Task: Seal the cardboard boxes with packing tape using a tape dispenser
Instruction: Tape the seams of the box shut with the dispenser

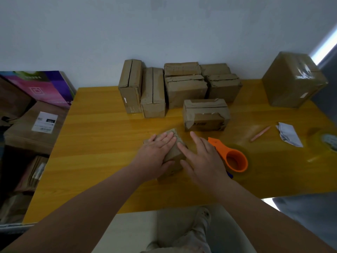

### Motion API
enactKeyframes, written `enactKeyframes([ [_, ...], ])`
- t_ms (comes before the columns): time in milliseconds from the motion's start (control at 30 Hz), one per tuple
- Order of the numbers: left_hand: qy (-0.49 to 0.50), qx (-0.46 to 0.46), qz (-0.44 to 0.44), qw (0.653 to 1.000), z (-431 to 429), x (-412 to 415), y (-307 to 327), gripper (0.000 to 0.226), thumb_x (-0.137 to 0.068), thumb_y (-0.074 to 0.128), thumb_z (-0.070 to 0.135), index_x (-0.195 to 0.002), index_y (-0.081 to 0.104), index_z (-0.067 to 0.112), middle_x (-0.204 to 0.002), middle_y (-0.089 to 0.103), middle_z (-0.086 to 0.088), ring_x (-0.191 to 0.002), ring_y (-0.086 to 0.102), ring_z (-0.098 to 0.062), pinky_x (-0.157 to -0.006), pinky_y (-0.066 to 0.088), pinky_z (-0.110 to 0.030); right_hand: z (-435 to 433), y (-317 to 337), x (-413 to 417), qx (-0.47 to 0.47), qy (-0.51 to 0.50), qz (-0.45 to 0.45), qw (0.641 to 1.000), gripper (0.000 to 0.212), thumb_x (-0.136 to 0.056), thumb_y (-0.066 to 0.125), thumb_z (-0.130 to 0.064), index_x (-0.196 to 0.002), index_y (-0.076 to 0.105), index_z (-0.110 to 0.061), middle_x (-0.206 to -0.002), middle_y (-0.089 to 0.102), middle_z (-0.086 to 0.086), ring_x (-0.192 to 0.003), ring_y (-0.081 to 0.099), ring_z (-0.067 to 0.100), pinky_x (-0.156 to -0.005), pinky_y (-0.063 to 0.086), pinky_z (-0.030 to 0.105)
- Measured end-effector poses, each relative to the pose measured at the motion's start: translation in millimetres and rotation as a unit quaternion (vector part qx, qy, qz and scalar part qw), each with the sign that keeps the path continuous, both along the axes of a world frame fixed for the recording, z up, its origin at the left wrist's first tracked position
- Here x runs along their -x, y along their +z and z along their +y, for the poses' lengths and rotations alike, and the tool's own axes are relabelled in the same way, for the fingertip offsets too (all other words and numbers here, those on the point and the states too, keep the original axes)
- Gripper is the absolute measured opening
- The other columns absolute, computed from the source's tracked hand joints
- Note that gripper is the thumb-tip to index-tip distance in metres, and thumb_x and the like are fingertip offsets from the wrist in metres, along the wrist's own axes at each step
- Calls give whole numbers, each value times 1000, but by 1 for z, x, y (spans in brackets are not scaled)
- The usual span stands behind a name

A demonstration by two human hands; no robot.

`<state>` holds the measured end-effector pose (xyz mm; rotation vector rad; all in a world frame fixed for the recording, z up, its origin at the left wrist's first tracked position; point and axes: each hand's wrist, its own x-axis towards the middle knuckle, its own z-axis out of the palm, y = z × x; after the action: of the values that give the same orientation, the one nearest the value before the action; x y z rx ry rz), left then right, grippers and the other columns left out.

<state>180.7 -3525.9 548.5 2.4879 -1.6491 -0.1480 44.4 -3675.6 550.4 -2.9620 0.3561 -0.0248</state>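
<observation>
Box: the small cardboard box (pixel 174 152) sits mid-way on the yellow table (pixel 109 143), under both hands.
Left hand (pixel 156 152): flat on top, fingers (pixel 166 138) straight and close together.
Right hand (pixel 202 156): fingers (pixel 186 149) straight, a bit spread, against the box's right side.
Tape dispenser (pixel 224 152): orange, just beside the right hand.
Feel: probably light and stiff; hold its sides, press gently.

You are looking at a tape dispenser (pixel 235 157) glowing bright orange and a table (pixel 102 136) showing honey-yellow with streaky wood grain. The cardboard boxes (pixel 186 92) are showing dull brown, the pen (pixel 260 133) is showing pale pink, and the paper (pixel 290 134) white
</observation>
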Motion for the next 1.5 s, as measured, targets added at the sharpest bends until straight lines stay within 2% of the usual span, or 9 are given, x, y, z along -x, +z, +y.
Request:
enactKeyframes([
  [200, 0, 4, 2, 1000, -1, 1, -1, 74, -93, 47, 48, -153, 11, 20, -160, 7, 2, -147, 3, -12, -113, -13, -28, 3, -4, -4, 2, -9, 17, 1000, 63, -98, 32, -53, -153, 17, -28, -160, 19, 6, -144, 21, 28, -117, 22, 49],
  [400, 4, -7, 5, 1000, 3, 2, -1, 70, -96, 38, 51, -153, 7, 24, -160, 3, 6, -146, -2, -9, -113, -14, -31, 5, -5, -3, -78, 11, 12, 997, 67, -101, 31, -49, -155, 2, -22, -163, 5, -5, -149, 1, 14, -121, 13, 40],
  [533, 13, -21, -10, 1000, 5, 2, -1, 68, -96, 36, 52, -152, 5, 28, -160, 1, 10, -146, -3, -9, -115, -7, -45, 2, 4, 2, -215, -4, -76, 974, 73, -96, 40, -51, -153, -4, -38, -159, 22, -9, -144, 21, 8, -110, 33, 32],
  [600, 3, -16, -17, 1000, 5, 4, -1, 65, -96, 38, 51, -152, 13, 29, -160, 8, 9, -147, 3, -13, -116, 1, -52, -7, 7, 2, -231, -19, -95, 968, 78, -92, 42, -56, -152, -6, -41, -159, 22, -10, -142, 23, 8, -105, 31, 28],
  [833, -63, 37, 14, 997, 13, 0, 7, 60, -88, 47, 34, -146, 38, 19, -152, 34, -3, -142, 26, -23, -112, 10, -58, -27, 3, -16, -168, 26, 127, 977, 111, -81, 57, -69, -151, -18, -29, -159, -21, -14, -148, -8, 14, -120, 9, 40],
  [967, -73, 66, 12, 995, 15, -3, 12, 51, -84, 64, 25, -132, 54, 8, -131, 53, -12, -126, 47, -32, -107, 27, -61, -21, 5, -29, -146, 51, 132, 979, 117, -79, 61, -68, -150, -21, -25, -158, -26, -12, -148, -11, 14, -121, 12, 44],
  [1100, -73, 79, 21, 994, 14, -4, 12, 41, -82, 68, 22, -120, 60, 7, -122, 58, -12, -121, 52, -32, -106, 27, -59, -16, 5, -35, -93, 58, 121, 987, 122, -77, 65, -65, -150, -22, -22, -158, -28, -8, -149, -10, 17, -120, 15, 45],
  [1267, -69, 69, 25, 995, 12, -5, 10, 38, -84, 64, 25, -119, 60, 9, -118, 57, -8, -114, 53, -28, -108, 25, -54, -6, 1, -36, 12, 104, 121, 987, 123, -78, 64, -64, -147, -28, -20, -150, -38, -4, -148, -13, 21, -120, 11, 48],
  [1500, -78, 74, 10, 994, 11, -5, 13, 36, -82, 69, 20, -114, 63, 5, -114, 60, -12, -117, 54, -32, -104, 30, -58, -19, 12, -58, -49, 57, 140, 987, 135, -68, 76, -60, -150, -23, -18, -157, -31, -3, -147, -18, 19, -119, 7, 49],
])
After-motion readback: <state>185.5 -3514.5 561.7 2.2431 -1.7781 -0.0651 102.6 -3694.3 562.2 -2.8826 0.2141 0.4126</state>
